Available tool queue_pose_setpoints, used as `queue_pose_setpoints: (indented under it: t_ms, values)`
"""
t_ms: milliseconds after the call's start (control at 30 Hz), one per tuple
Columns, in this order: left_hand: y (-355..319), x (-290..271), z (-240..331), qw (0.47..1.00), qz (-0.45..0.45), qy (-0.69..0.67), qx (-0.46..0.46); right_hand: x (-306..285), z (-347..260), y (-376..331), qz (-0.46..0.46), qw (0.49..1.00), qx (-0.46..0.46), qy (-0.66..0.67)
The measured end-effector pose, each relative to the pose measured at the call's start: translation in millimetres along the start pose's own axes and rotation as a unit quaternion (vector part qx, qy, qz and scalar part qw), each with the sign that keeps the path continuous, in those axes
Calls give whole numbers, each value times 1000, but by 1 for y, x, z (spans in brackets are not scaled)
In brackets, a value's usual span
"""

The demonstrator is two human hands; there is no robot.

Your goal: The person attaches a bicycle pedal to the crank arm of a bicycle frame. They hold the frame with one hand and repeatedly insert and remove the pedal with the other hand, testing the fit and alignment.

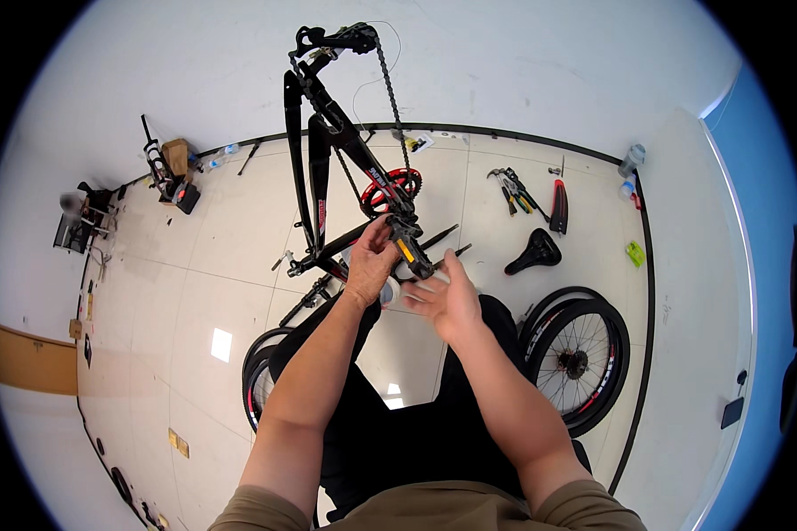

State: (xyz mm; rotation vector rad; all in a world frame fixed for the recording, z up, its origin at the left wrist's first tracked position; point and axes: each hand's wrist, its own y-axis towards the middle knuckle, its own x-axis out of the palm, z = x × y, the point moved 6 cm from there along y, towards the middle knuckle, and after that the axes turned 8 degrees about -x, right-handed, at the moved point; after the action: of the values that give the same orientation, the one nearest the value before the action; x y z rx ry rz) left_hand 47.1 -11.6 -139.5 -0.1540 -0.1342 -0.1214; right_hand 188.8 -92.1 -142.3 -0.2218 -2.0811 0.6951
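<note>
Head view: black bicycle frame (338, 124) stands at upper centre, with the chain (389, 88) running down to a red chainring (404, 179). Pedal (410, 251), black with a yellow-orange reflector, sits near mid-frame, below and just right of the chainring. Left hand (372, 265) touches the pedal's left side; fingertips partly hidden, so cannot tell whether the grip is closed. Right hand (448, 305) is released, fingers spread, nothing held, just below and right of the pedal. Right of centre: black saddle (534, 252), with hand tools (529, 196) above it. Spoked wheel (574, 364) at lower right, beside the person's leg.
</note>
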Motion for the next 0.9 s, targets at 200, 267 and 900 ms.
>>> queue_pose_setpoints:
  t_ms: [200, 267, 900]
  values:
    - [2, -1, -3, 1000, 14, 8, -17, 1, -9, -8, -82, 741, -480, -463]
    - [3, -4, -6, 1000, 13, 2, -17, 1, -9, -5, -80, 752, -477, -447]
    - [4, -10, -1, 992, -31, 11, -119, -17, 29, 29, -143, 975, 3, 171]
